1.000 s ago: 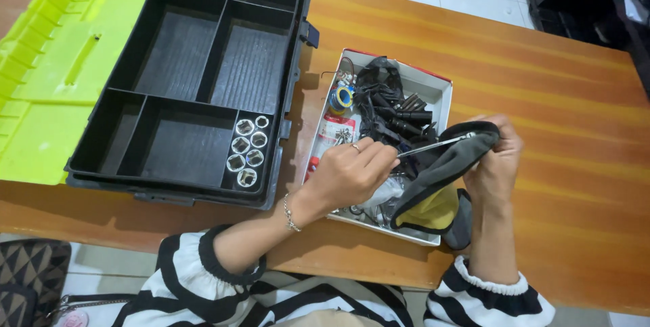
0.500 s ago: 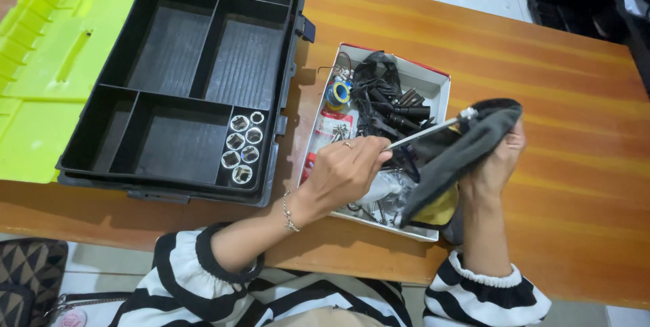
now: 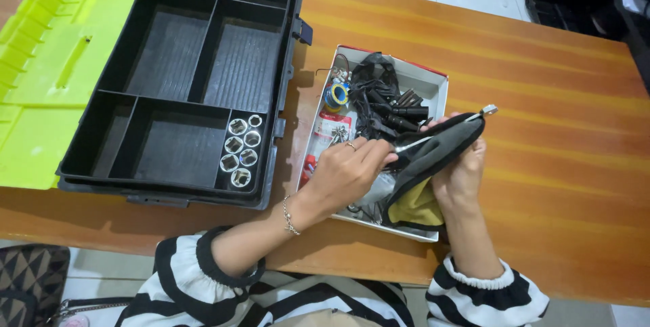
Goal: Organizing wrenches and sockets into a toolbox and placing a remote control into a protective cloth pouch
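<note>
Your cloth (image 3: 433, 154) has dropped lower; left hand (image 3: 345, 175) pinches the metal tool (image 3: 443, 129), right hand (image 3: 464, 171) grips cloth (sockets (image 3: 240, 151) already sorted, the box (image 3: 433, 83) still full).

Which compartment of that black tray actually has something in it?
Only the small narrow compartment at the near right corner of the black tray is filled: it holds round metal sockets standing upright. Every other compartment looks bare.
</note>
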